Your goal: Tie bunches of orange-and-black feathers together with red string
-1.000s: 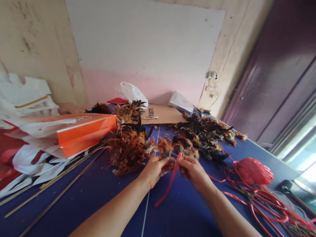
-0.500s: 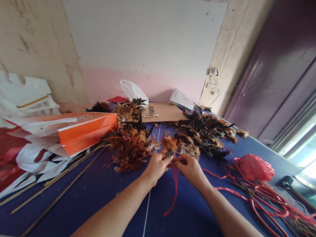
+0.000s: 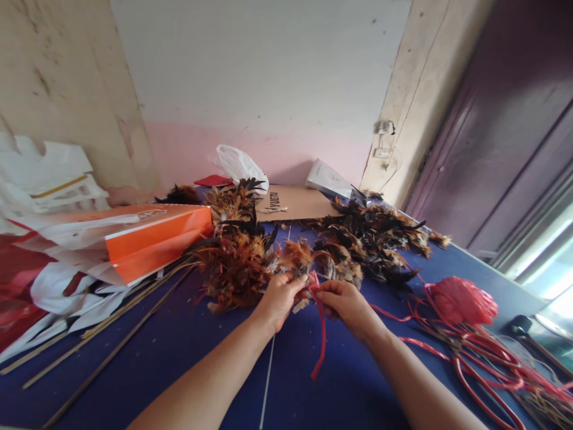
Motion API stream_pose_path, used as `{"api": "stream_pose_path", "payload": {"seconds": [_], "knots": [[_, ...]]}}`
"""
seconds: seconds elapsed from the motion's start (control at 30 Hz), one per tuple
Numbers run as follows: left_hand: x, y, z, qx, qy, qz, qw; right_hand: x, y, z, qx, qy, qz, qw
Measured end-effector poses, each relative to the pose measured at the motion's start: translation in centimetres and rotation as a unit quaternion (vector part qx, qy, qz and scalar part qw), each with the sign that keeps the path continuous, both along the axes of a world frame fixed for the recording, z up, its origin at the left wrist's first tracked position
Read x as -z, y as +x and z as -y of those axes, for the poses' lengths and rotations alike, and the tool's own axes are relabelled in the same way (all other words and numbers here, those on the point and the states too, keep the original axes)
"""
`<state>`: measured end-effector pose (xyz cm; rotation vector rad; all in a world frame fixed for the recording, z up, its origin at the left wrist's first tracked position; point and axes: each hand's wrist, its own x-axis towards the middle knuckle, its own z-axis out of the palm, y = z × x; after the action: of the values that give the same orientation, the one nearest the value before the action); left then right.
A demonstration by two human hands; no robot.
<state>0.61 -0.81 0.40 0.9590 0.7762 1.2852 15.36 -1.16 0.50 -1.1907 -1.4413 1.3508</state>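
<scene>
A small bundle of brown feathers [image 3: 297, 255] is pinched at its base by my left hand [image 3: 281, 298], with the tips pointing away from me. My right hand [image 3: 342, 301] is closed beside it, thumb and fingers gripping a red plastic ribbon [image 3: 321, 334] whose loose end hangs toward me over the blue table. The ribbon passes at the bundle's base, between my two hands; whether it is knotted there is hidden by the fingers. Just left of the bundle lies a heap of reddish-brown feathers [image 3: 235, 266]. Darker feathers [image 3: 376, 233] are piled to the right.
Red ribbon ball [image 3: 463, 301] and red-handled scissors [image 3: 461, 370] lie among tangled ribbon at the right. Thin sticks [image 3: 120, 352] and an orange-and-white bag [image 3: 156, 242] occupy the left. A cardboard sheet [image 3: 299, 205], a white box [image 3: 329, 179] and a plastic bag [image 3: 242, 167] stand at the back.
My right hand has drawn the ribbon up to the bundle's base, and its hanging end has swung to the right. The feather bundle has shifted slightly left in my left hand.
</scene>
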Motion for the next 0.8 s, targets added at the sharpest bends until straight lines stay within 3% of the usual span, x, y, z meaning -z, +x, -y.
{"api": "stream_pose_path", "payload": {"seconds": [0.2,0.4,0.6,0.8], "knots": [[-0.3,-0.9,-0.8,-0.076,0.001,0.043,0.996,0.0,0.5,-0.4,0.001,-0.033,-0.082,0.996],[-0.4,0.3,0.7,0.029,-0.008,-0.043,0.999,-0.3,-0.4,-0.1,0.059,-0.018,-0.033,0.998],[0.0,1.0,0.9,-0.012,-0.019,-0.053,0.998,-0.3,-1.0,0.3,0.087,0.038,0.052,0.994],[0.6,0.5,0.1,-0.005,-0.045,0.014,0.999,-0.6,-0.9,0.5,0.079,0.016,0.022,0.997]]}}
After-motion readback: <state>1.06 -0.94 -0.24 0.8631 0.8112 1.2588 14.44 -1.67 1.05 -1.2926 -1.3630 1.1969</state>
